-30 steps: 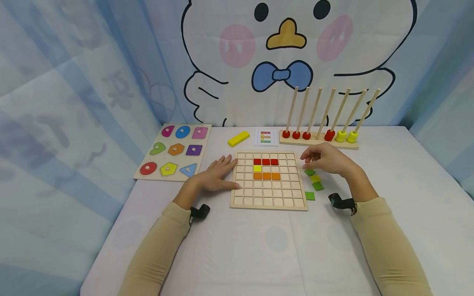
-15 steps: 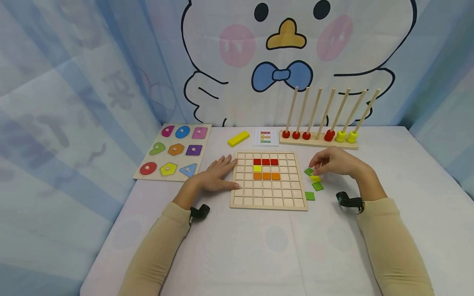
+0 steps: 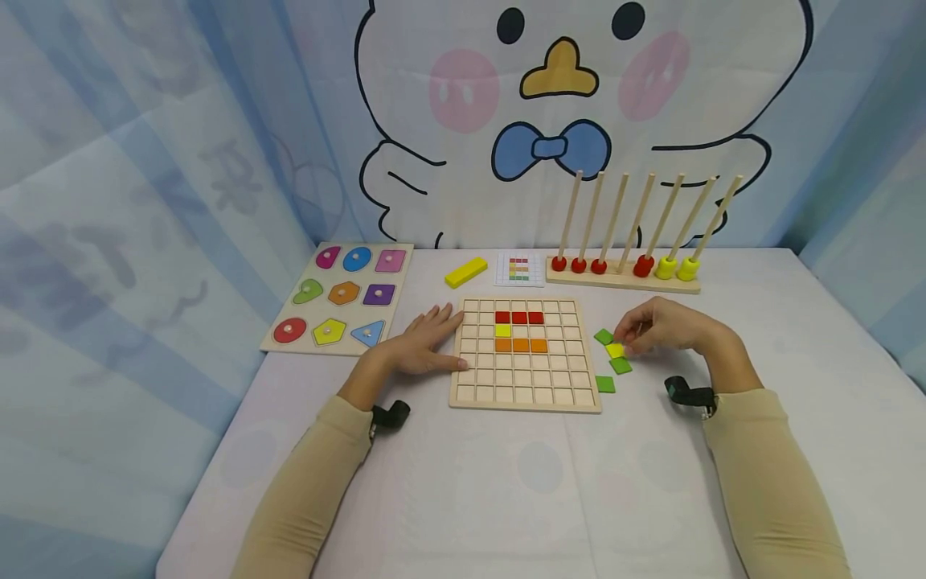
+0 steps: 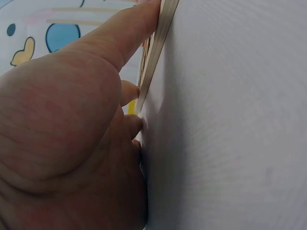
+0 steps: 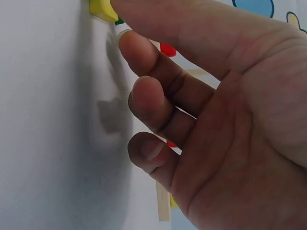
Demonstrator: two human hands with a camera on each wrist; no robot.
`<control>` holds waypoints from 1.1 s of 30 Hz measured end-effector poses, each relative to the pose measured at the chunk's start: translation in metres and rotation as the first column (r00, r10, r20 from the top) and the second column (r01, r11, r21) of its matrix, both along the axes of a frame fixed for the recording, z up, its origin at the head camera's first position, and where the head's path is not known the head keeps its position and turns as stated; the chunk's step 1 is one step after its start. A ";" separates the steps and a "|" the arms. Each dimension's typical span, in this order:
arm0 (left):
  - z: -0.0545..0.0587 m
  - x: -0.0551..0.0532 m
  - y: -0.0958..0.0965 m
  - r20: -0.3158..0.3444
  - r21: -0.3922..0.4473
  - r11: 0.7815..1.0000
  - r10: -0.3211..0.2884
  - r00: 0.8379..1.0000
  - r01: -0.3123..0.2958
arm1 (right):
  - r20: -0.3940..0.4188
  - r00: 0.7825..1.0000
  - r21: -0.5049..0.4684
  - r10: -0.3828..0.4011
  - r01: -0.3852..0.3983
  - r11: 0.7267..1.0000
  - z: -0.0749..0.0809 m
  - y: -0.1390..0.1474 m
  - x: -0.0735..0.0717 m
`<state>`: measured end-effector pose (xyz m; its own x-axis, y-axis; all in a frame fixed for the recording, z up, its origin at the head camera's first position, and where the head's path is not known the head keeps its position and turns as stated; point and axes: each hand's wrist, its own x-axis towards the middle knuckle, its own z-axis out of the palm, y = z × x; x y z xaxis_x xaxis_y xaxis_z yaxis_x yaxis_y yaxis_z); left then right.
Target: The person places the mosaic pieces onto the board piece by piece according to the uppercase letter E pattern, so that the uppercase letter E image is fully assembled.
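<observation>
The wooden grid board (image 3: 523, 376) lies mid-table. In it are a row of red tiles (image 3: 519, 318), one yellow tile (image 3: 502, 330) below their left end, and a row of orange tiles (image 3: 521, 345). My left hand (image 3: 423, 342) rests at the board's left edge, fingers spread and thumb on the frame. To the board's right, my right hand (image 3: 661, 326) pinches a loose yellow square tile (image 3: 614, 351) at its right side between thumb and fingers. In the right wrist view this tile (image 5: 102, 9) shows at the thumb tip. Green tiles (image 3: 620, 365) lie close around it.
Behind the board are a pattern card (image 3: 519, 270) and a yellow block (image 3: 466, 272). A bead rack (image 3: 624, 280) with upright pegs stands at the back right. The shape puzzle board (image 3: 338, 299) lies at the left.
My right hand has moved right and toward me, away from the board's edge, and its fingertips have come down to the loose yellow tile. The left hand has stayed still.
</observation>
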<state>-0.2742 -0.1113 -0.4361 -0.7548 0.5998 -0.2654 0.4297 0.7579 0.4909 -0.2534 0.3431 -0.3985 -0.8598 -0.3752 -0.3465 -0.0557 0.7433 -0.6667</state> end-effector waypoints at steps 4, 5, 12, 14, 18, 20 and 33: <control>-0.001 0.000 0.000 -0.004 -0.009 1.000 -0.002 1.000 0.002 | -0.002 1.000 -0.004 0.005 -0.005 1.000 -0.004 0.000 -0.001; -0.001 0.000 0.000 -0.005 -0.011 1.000 -0.002 1.000 0.002 | -0.004 1.000 -0.004 0.011 -0.011 1.000 -0.005 0.000 -0.001; -0.001 0.000 0.000 -0.005 -0.014 1.000 0.002 1.000 -0.002 | 0.002 1.000 -0.001 0.008 -0.008 1.000 -0.008 0.000 -0.003; -0.001 0.000 0.000 -0.006 -0.015 1.000 0.002 1.000 -0.002 | 0.007 1.000 0.006 0.006 -0.006 1.000 -0.009 0.001 -0.004; -0.002 0.000 0.000 -0.008 -0.017 1.000 0.002 1.000 -0.002 | 0.009 1.000 0.013 0.005 -0.005 1.000 -0.011 0.003 -0.006; -0.002 0.000 0.001 -0.008 -0.016 1.000 0.005 1.000 -0.005 | 0.008 1.000 0.011 0.010 -0.010 1.000 -0.010 0.002 -0.005; -0.002 0.000 0.001 0.001 -0.016 1.000 0.012 1.000 -0.012 | 0.005 1.000 0.003 0.006 -0.006 1.000 -0.004 -0.007 0.000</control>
<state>-0.2745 -0.1102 -0.4379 -0.7617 0.5864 -0.2755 0.4199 0.7707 0.4793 -0.2538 0.3363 -0.4025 -0.8560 -0.3792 -0.3514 -0.0570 0.7448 -0.6648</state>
